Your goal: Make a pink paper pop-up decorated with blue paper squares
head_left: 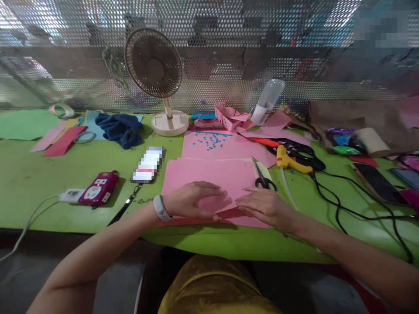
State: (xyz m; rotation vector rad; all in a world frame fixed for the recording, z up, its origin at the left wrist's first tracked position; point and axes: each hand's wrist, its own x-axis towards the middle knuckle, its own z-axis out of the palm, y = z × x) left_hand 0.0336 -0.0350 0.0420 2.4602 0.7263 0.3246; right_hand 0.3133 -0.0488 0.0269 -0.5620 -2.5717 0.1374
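A stack of pink paper sheets lies in front of me near the table's front edge. Over its left part is my left hand, thumb and fingers stretched out and apart. My right hand lies flat at the right side of the top sheet, its fingers extended and pointing left. Between the hands the sheet's near edge looks slightly raised, with darker pink paper showing underneath. Small black-handled scissors lie just beyond my right hand, partly on the stack. Behind the stack, blue paper bits are scattered on another pink sheet.
A yellow glue gun with a black cord lies to the right, by larger black scissors. To the left are a phone and a purple power strip. A fan and a bottle stand behind.
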